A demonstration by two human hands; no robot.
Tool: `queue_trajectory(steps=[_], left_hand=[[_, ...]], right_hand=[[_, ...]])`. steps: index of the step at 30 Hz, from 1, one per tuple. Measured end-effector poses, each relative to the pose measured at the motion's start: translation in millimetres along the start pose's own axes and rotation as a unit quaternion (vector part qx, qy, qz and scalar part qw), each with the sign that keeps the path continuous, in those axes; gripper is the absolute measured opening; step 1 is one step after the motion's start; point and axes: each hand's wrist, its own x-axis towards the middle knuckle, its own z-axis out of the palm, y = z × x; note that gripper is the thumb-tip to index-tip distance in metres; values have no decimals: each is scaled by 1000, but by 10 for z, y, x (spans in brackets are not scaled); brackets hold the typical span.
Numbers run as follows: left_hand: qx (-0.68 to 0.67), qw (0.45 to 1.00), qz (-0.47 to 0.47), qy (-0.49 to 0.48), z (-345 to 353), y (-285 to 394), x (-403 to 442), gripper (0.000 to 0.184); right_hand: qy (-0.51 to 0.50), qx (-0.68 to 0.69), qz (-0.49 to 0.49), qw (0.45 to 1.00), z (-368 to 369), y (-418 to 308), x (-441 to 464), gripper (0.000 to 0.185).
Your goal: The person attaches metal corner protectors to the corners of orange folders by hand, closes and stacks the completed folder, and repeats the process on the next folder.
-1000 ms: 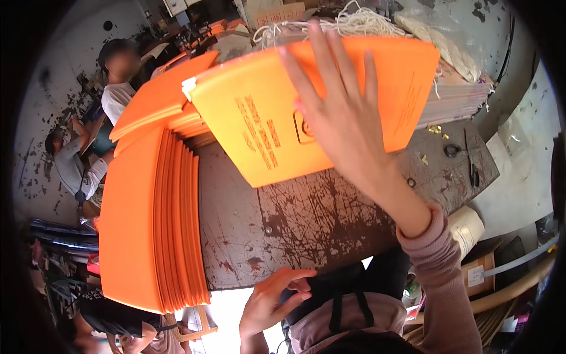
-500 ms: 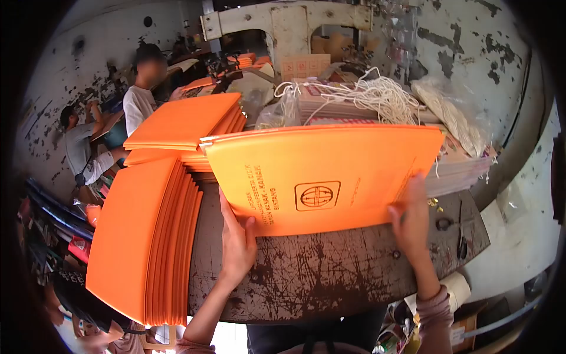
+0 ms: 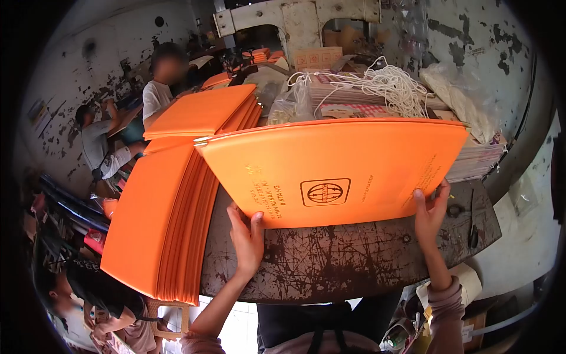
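Orange printed folder [image 3: 383, 171], single or several nested, cannot tell: tilted up between both grips, emblem side on view. Left grip [image 3: 246, 245]: pinching the folder's lower left corner, thumb over the cover. Right grip [image 3: 431, 218]: pinching near the lower right corner, thumb likewise. Hazard: both holds sit low, so the upper edge could tip away, or layers slide out, should either thumb ease. Staggered stack of orange folders [image 3: 150, 227], left of the left grip: could slump if the folder's upper left corner knocks it. Scratched counter [image 3: 330, 262], beneath both grips: might scuff a dragged cover. Loose white string [image 3: 396, 88], beyond both grips: could snag the upper edge.
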Motion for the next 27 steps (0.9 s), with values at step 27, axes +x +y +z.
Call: queue_trajectory(steps=[27], left_hand=[[117,976,100,-157,-316,-241,-368,54]], right_hand=[[-105,-3,44,994,-174,-81,-317,46]])
